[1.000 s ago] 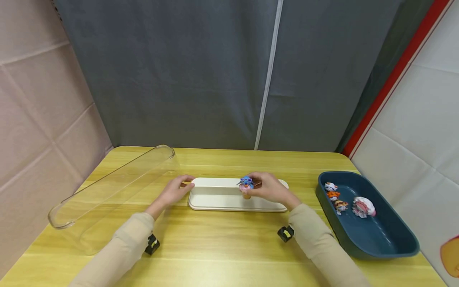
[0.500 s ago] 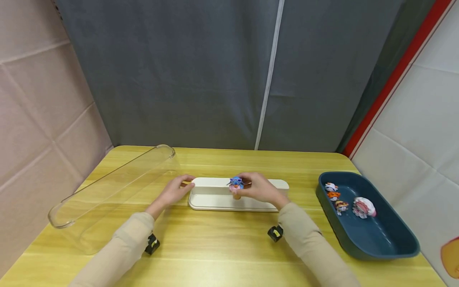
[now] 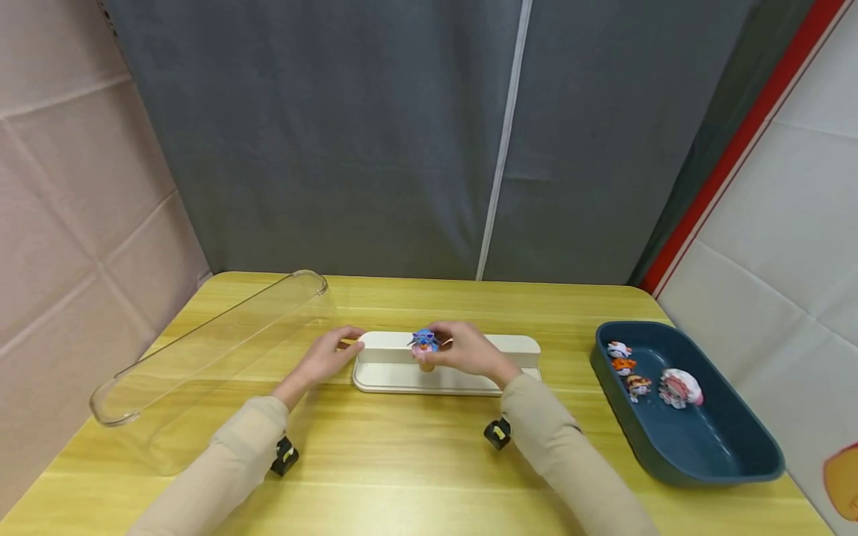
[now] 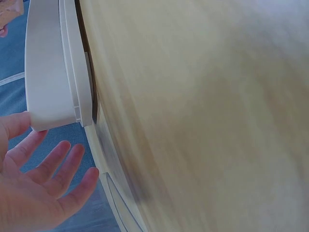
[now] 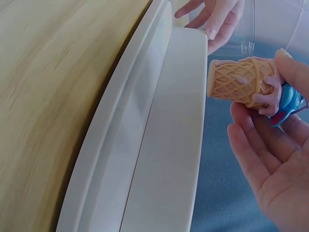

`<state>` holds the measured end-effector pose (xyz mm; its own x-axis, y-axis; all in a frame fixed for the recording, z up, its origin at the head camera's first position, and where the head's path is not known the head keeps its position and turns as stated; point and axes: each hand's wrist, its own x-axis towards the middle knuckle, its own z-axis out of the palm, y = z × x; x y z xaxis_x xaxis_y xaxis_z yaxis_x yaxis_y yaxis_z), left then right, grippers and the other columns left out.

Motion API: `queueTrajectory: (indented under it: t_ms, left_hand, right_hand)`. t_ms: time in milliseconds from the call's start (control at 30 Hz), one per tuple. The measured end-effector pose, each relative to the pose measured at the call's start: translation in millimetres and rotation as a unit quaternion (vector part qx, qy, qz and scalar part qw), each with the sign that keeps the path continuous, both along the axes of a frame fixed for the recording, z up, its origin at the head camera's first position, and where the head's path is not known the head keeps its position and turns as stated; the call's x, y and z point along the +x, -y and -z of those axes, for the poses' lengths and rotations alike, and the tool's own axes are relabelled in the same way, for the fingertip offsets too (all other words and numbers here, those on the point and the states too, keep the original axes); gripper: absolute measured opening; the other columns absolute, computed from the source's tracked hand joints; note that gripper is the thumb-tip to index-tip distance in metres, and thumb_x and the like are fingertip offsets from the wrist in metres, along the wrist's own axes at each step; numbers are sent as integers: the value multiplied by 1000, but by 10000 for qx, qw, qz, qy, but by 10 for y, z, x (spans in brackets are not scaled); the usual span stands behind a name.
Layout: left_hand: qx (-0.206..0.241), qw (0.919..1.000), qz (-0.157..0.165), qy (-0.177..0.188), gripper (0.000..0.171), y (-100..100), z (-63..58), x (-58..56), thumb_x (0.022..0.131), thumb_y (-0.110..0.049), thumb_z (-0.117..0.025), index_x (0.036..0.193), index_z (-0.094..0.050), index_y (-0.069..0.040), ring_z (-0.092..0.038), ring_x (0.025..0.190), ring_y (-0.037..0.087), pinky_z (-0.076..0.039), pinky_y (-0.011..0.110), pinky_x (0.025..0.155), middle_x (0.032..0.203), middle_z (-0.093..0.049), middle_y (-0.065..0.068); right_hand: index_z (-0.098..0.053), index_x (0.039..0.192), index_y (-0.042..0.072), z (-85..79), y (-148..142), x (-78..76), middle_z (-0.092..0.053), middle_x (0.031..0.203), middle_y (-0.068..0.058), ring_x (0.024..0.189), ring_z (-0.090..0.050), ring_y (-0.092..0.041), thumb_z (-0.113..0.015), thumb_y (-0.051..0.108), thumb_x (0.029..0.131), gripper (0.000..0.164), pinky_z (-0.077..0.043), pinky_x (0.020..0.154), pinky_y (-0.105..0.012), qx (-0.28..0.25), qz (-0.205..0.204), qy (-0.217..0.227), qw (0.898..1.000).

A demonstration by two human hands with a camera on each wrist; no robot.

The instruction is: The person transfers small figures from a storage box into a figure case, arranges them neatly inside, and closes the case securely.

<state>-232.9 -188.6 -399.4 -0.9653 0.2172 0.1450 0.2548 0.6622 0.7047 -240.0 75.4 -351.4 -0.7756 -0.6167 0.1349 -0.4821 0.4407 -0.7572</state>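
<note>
My right hand (image 3: 465,348) grips a small toy figurine (image 3: 425,344) with a blue head and purple glasses, set on an ice-cream cone. The right wrist view shows the cone's waffle bottom (image 5: 241,83) hanging free above a long white stepped base (image 5: 174,130), apart from it. Thumb and fingers hide part of the blue head there. At the base's left end, my left hand (image 3: 331,355) holds the corner between thumb and index finger. Its other fingers spread loosely in the left wrist view, beside the white base (image 4: 48,67).
On the left lies a long clear plastic cover (image 3: 221,357). A dark blue bin (image 3: 710,439) stands on the right, with several small figurines (image 3: 623,366) along its left wall and a pink-and-white one (image 3: 680,387) in the middle. A grey curtain (image 3: 335,149) hangs behind the wooden table (image 3: 402,461).
My right hand has carried the figurine leftward above the white base, from right of its middle to just left of it. The left hand has stayed at the base's end.
</note>
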Motion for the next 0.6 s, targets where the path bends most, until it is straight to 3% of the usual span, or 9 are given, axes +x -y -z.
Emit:
queueTrajectory:
  t_ms: [600]
  left_hand:
    - [0,10000,-2,-54,28,5,5,-7,90,-15,-52,113,-55,0,-53,95,31,-42,42,82,108,-56,17]
  right_hand:
    - [-61,105,6,89,227,-76,-59,87,4,79,-54,-8,-70,27,76,37,-46,70,-21,126,-220,-295,9992]
